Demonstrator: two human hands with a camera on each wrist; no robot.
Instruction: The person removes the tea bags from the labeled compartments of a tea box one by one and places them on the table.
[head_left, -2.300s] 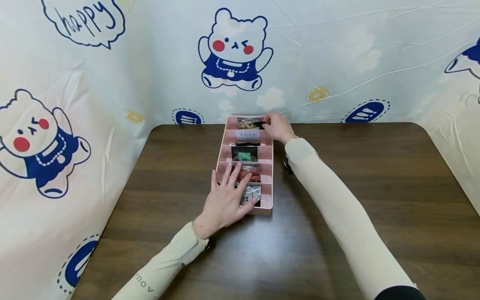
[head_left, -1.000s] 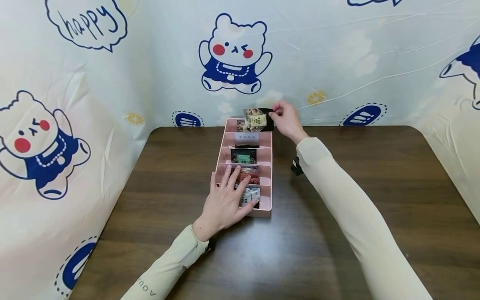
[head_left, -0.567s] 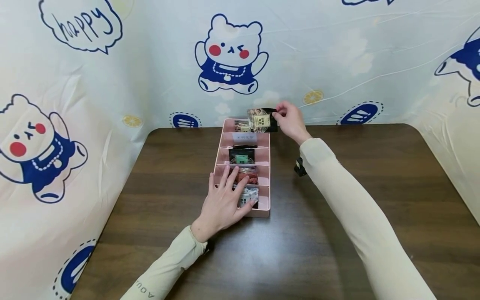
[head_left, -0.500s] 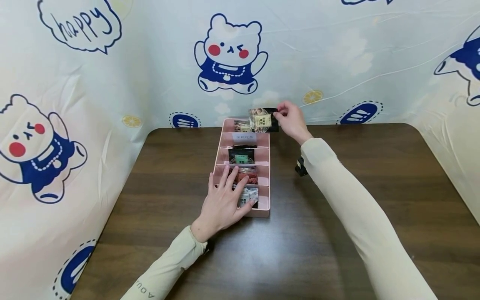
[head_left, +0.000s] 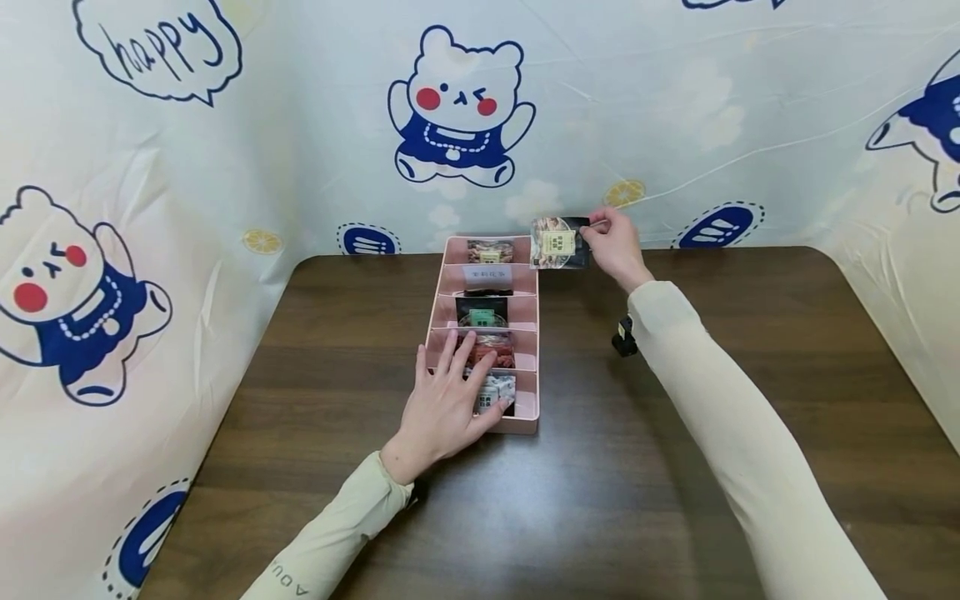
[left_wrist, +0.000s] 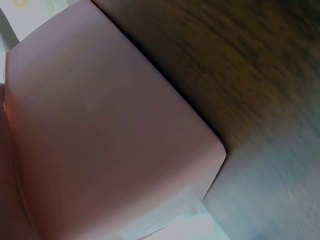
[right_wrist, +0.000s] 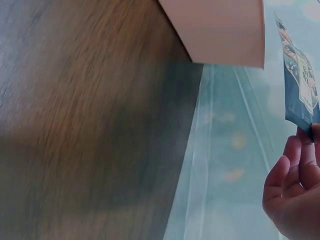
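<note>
Lower centre of my head view: left hand (head_left: 442,408), fingers straight and spread wide, laid across the lower left of a pink box (head_left: 528,313). Centre: that box, five compartments, on a brown table (head_left: 315,375). Contents I can list, top down: patterned packet (head_left: 490,252), white label (head_left: 486,275), green-labelled black packet (head_left: 482,317), reddish packet (head_left: 501,357), white packet (head_left: 498,388). Upper centre: dark sachet (head_left: 557,242), pale label, just right of the box's top end, clear of it. Next: right hand (head_left: 619,247), fingers pinching the sachet's right edge.

head view above tray (head_left: 517,426); wrists alongside
</note>
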